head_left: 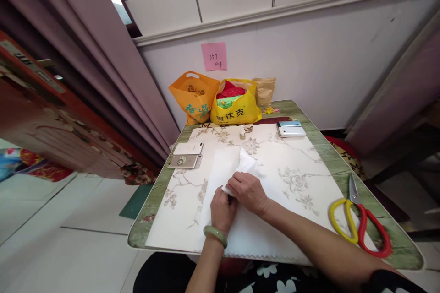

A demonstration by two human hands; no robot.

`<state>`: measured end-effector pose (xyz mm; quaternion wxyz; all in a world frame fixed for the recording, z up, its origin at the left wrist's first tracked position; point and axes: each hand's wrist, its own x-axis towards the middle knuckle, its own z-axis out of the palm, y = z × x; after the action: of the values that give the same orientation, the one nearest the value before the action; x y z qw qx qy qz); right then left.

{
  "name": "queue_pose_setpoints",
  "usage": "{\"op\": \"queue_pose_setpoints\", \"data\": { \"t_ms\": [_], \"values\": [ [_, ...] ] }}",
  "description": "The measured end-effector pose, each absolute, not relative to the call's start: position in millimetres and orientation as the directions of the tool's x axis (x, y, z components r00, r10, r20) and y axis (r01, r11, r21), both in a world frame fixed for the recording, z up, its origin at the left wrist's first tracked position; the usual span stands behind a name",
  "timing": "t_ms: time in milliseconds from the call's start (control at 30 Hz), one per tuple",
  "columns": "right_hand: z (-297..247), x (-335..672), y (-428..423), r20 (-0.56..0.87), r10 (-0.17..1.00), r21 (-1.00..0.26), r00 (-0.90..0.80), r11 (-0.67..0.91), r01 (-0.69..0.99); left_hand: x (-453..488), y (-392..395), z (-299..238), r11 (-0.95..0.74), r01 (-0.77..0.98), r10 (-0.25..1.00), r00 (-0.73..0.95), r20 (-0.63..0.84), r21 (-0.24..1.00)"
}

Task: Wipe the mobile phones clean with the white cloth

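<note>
Far on the left side of the table (402,249), a white phone (188,148) and a gold phone (184,161) are lying next to each other, just beside the white cloth (256,236). Behind them, an orange bag (194,96) is leaning at the back by the wall, and a pink note (213,56) is sticking to the wall above it.

Next, the left hand (222,210) is resting on the cloth, with a green bangle (215,235) sitting on its wrist. Its fingers are curling in and pinching a little fold of the cloth. The right hand (248,191) is touching it, just to the right, and its fingers are closing on the same little fold. Both hands are gripping the cloth and nothing else.

The cloth is lying flat in the middle of the table, on a flowered mat (302,169), and its wavy edge is reaching the near side of the table. One corner (245,161) is folding up just behind the hands.

At the back, a yellow bag (235,110) is standing beside the orange one, and a tiny bottle (242,132) is standing in front of it. A brown paper bag (264,90) is peeking out on the right. Two more phones (291,130) are lying stacked on the far right part of the mat.

Far right, big scissors (359,222) with one yellow handle and one red handle are lying on the table, well apart from the hands.
</note>
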<state>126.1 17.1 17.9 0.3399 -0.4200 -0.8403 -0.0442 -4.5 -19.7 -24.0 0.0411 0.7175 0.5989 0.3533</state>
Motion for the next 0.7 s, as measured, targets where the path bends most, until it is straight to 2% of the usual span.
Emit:
{"op": "queue_pose_setpoints", "data": {
  "t_ms": [100, 300, 367, 467, 533, 600, 700],
  "values": [
    [18, 140, 29, 0.6, 0.699, -0.186, -0.389, 0.595, 0.782, -3, -21, -21, -0.274, 0.829, 0.899, 0.041, 0.437, 0.487],
    [23, 177, 59, 0.458, 0.883, -0.338, -0.108, 0.285, 0.897, 0, -22, -15, -0.254, 0.84, 0.914, 0.046, 0.404, 0.479],
    [26, 166, 51, 0.434, 0.891, -0.34, -0.133, 0.299, 0.892, -1, -22, -17, -0.268, 0.834, 0.912, 0.057, 0.407, 0.482],
    [25, 142, 32, 0.467, 0.827, -0.299, -0.311, 0.479, 0.825, -3, -21, -20, -0.295, 0.823, 0.901, 0.071, 0.427, 0.486],
    [23, 136, 26, 0.495, 0.787, -0.29, -0.368, 0.549, 0.784, -4, -22, -20, -0.3, 0.821, 0.895, 0.066, 0.441, 0.485],
    [20, 143, 31, 0.503, 0.8, -0.314, -0.328, 0.523, 0.793, -3, -23, -18, -0.298, 0.819, 0.898, 0.066, 0.435, 0.491],
    [15, 169, 53, 0.485, 0.857, -0.38, -0.173, 0.385, 0.841, -1, -25, -14, -0.289, 0.818, 0.906, 0.064, 0.419, 0.498]
  ]
}}
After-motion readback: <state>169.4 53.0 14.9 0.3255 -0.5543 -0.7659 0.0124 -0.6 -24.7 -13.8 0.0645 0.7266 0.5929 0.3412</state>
